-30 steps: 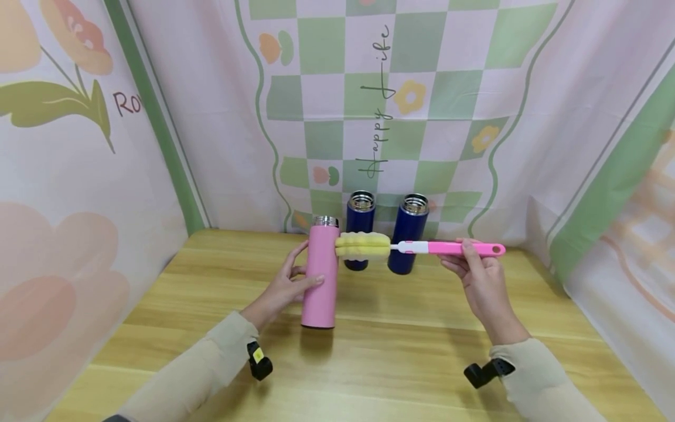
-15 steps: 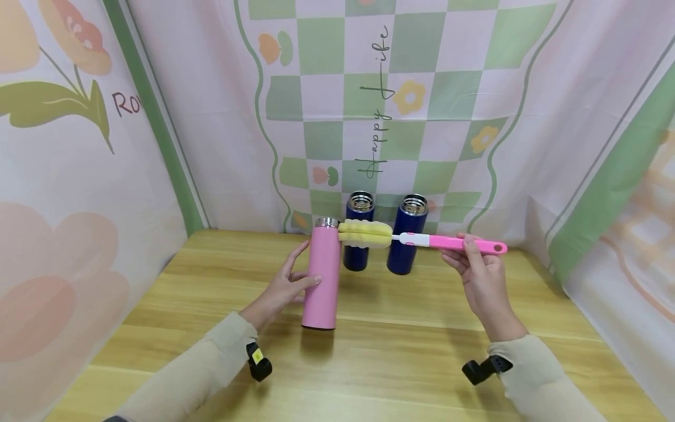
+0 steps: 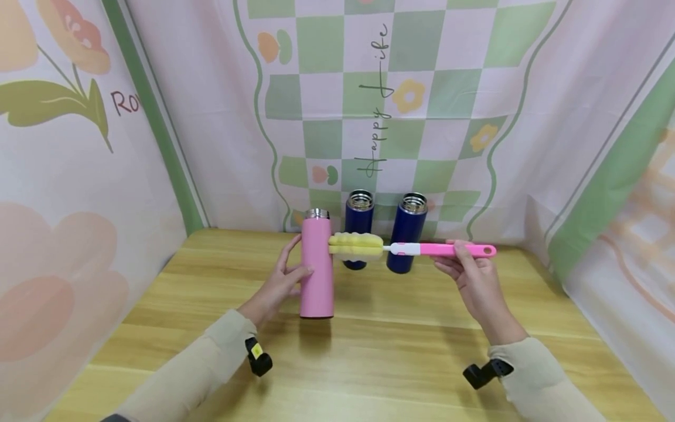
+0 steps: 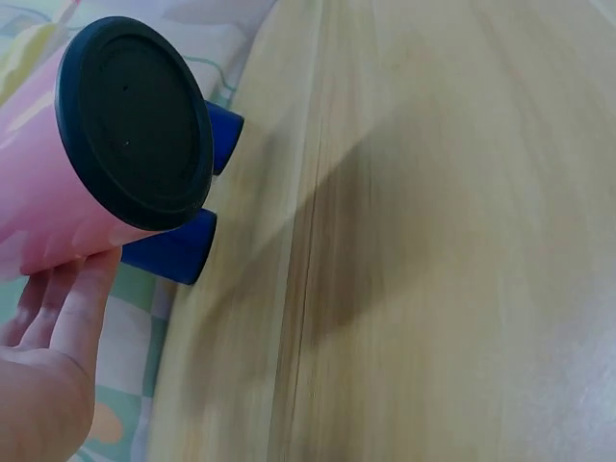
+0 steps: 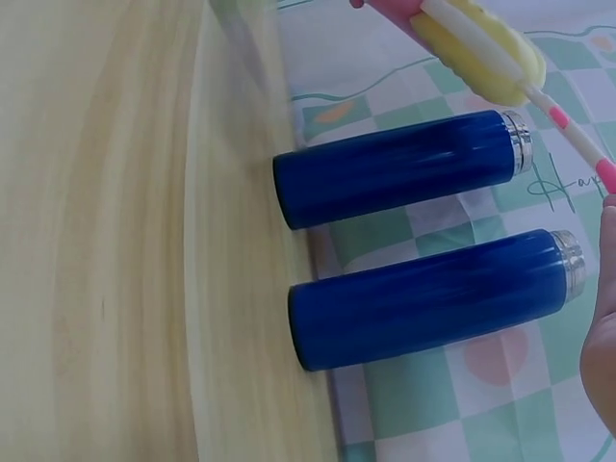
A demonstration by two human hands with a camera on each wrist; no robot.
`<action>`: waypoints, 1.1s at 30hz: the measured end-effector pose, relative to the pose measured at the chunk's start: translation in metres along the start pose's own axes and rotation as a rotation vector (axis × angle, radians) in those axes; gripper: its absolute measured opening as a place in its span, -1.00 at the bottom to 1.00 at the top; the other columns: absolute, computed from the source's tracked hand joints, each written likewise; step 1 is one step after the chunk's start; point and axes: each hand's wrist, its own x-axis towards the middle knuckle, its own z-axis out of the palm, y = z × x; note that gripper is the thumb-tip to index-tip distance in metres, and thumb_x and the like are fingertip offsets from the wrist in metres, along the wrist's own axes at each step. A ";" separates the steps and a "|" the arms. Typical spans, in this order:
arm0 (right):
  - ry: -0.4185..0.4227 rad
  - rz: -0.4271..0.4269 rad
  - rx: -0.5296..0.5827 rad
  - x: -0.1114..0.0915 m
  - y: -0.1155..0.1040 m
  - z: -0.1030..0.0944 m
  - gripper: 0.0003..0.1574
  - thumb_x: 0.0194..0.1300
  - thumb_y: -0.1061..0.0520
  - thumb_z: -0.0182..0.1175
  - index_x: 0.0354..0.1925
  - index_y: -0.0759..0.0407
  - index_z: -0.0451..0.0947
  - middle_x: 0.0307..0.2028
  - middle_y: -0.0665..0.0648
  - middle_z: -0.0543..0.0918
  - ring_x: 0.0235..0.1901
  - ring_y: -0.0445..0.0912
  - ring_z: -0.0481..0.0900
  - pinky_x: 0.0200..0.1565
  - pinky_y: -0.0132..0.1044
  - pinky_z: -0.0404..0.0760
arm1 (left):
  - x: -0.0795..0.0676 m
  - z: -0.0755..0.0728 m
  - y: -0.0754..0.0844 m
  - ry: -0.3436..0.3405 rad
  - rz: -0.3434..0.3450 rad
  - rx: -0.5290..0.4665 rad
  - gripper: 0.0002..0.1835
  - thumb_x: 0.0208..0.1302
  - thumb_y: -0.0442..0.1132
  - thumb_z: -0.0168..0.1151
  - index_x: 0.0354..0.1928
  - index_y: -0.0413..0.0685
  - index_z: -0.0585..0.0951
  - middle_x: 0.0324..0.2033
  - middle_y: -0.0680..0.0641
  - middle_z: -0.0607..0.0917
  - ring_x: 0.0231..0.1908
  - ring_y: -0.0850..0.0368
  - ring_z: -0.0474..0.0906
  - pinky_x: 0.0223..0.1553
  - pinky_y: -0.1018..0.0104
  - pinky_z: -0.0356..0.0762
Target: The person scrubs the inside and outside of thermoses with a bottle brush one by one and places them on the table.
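Observation:
My left hand [image 3: 276, 288] grips a pink thermos bottle [image 3: 317, 269] around its side, thumb across the front. The bottle is lidless, nearly upright and held above the table; its dark base [image 4: 137, 123] faces the left wrist camera. In my right hand [image 3: 477, 284] is a bottle brush with a pink and white handle [image 3: 437, 249], pinched between thumb and fingers. The brush lies level, and its yellow sponge head [image 3: 356, 246] meets the bottle's right side in the head view. In the right wrist view the sponge [image 5: 481, 48] is beside the pink bottle's edge.
Two dark blue thermos bottles, one left [image 3: 358, 217] and one right [image 3: 406, 234], stand lidless at the back of the wooden table [image 3: 369, 363], behind the brush. A patterned cloth [image 3: 406, 140] hangs behind the table and along both sides.
The pink bottle has risen slightly and shifted left. The brush dipped after first rising along the bottle's side, and now sits a little further left. Both hands keep their hold.

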 end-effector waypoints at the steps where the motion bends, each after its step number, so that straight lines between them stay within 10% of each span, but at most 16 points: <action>1: -0.007 0.005 -0.007 -0.001 0.000 0.000 -0.66 0.56 0.14 0.01 -0.01 0.40 0.56 -0.19 0.22 0.75 -0.18 -0.02 0.75 -0.09 -0.23 0.66 | 0.000 -0.001 0.001 0.005 0.000 -0.003 -0.11 0.32 -0.15 0.29 0.51 0.70 0.05 0.25 -0.32 0.44 0.15 -0.20 0.51 0.05 -0.16 0.55; 21: -0.150 0.095 -0.074 -0.015 0.004 -0.016 -0.66 0.60 0.21 -0.09 -0.07 0.26 0.64 -0.20 0.22 0.76 -0.23 -0.04 0.76 -0.15 -0.27 0.68 | 0.002 -0.007 0.002 0.054 0.041 -0.114 -0.13 0.40 -0.16 0.18 0.55 0.59 -0.05 0.35 -0.25 0.31 0.20 -0.30 0.47 0.06 -0.13 0.54; 33: -0.194 0.083 -0.040 -0.016 0.004 -0.014 -0.65 0.60 0.23 -0.10 -0.03 0.31 0.63 -0.17 0.24 0.75 -0.21 -0.03 0.76 -0.15 -0.25 0.68 | 0.005 0.001 0.002 0.086 0.027 -0.102 0.06 0.22 -0.17 0.45 0.53 0.64 -0.06 0.18 -0.36 0.53 0.06 -0.23 0.60 0.00 -0.13 0.58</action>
